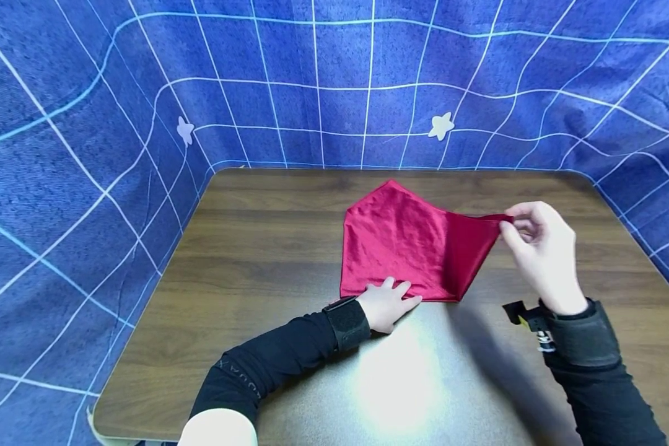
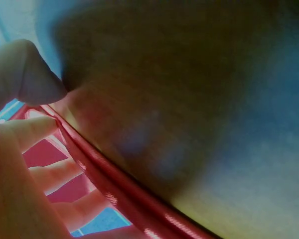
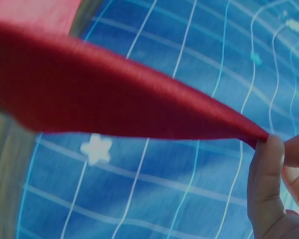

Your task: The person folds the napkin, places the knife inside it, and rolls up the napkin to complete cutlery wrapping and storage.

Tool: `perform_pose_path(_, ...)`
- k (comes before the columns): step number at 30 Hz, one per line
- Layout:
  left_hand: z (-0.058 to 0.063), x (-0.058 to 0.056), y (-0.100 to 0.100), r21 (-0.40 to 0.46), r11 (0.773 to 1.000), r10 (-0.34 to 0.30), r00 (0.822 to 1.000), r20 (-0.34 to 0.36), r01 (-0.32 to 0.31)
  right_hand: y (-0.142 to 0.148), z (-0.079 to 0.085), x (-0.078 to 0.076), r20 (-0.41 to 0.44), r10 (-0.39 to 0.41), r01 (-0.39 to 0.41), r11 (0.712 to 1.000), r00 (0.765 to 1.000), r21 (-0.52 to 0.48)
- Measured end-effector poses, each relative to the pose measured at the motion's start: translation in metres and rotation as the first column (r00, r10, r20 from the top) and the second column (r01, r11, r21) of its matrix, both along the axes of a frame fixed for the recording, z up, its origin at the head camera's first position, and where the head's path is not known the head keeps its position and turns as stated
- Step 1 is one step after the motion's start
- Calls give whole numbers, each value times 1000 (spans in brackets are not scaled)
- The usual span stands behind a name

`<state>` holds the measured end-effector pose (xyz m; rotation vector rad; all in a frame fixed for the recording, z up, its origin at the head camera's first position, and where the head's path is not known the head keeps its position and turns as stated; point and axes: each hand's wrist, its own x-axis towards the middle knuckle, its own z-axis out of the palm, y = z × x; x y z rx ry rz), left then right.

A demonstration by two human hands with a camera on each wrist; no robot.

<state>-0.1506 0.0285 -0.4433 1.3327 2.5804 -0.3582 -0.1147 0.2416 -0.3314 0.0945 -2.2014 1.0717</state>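
A shiny dark-red cloth lies on the wooden table, its right side lifted and its far left edge coming to a point. My right hand pinches the raised corner between thumb and fingertips, to the right of the cloth. In the right wrist view the lifted cloth stretches taut towards the pinching fingers. My left hand rests with spread fingers on the near edge. From the left wrist, its straight fingers lie along the folded edge of the cloth, with the thumb off to one side.
The brown wood-grain table has a bright glare patch near its front edge. A blue curtain with white grid lines and stars surrounds its back and sides. Both forearms wear black sleeves and wrist straps.
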Motion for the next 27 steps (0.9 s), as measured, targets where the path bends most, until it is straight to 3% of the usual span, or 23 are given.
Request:
perform_pose_path(5,1,-3,-5,28,999,-22,1000,6,22,-30,-5,-11,-78,119,-109,986,990,129)
perform_pose_path(9,4,-10,-14,132,990,-67,992,105,53,-50,-12,-19,-74,218,-200,960,973,194)
perform_pose_path(13,6,-22,-32,326,945,-117,964,240,33,-68,-22,-24,-50,282,-262,933,958,249)
perform_pose_path(16,8,-30,-51,435,900,-114,960,257,-10,-83,-30,-29,-33,340,-319,908,940,271)
perform_pose_path(19,11,-38,-71,500,859,-20,966,256,-114,-95,-38,-32,-3,392,-373,879,920,298)
perform_pose_path(21,12,-41,-82,504,835,84,957,279,-220,-103,-44,-33,39,419,-409,856,907,317)
perform_pose_path(25,15,-45,-100,433,804,261,897,358,-407,-117,-58,-36,139,460,-478,809,877,341)
perform_pose_path(27,14,-45,-105,394,800,292,867,403,-452,-123,-65,-38,166,483,-509,784,860,355)
